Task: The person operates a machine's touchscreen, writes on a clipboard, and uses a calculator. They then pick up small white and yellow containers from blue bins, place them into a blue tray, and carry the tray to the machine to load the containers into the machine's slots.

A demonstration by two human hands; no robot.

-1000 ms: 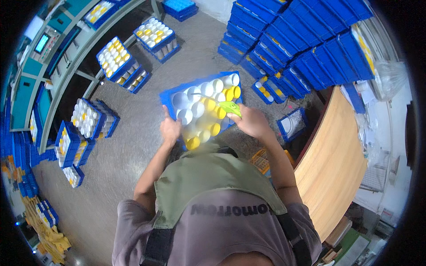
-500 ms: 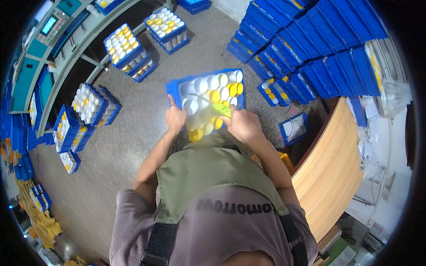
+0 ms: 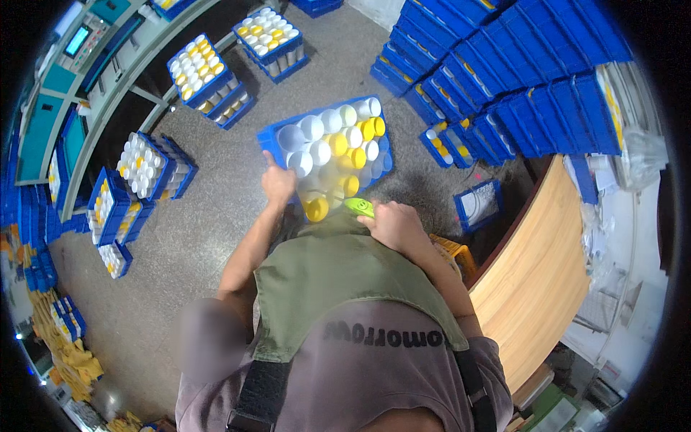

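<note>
In front of my apron is a blue crate (image 3: 266,138) packed with white and yellow round tubes (image 3: 319,151), open ends facing up. My left hand (image 3: 278,183) grips the crate's left side, with the index finger stretched along its edge. Closed around a lime-green handle is my right hand (image 3: 397,225), near the crate's lower right corner and close to the apron. The handle belongs to a knife (image 3: 358,207), its thin, blurred blade pointing left across the near tubes. Glare and blur obscure the tubes around the blade.
Blue crates of similar tubes stand on the floor at left, among them a stack (image 3: 196,70) and another (image 3: 268,36). Tall blue crate stacks (image 3: 497,79) rise at far right. A curved wooden tabletop (image 3: 540,266) and a yellow basket (image 3: 455,255) are to my right.
My right hand and the knife have moved down toward my apron, from over the tubes to the near edge. The crate and my left hand have shifted slightly left and away.
</note>
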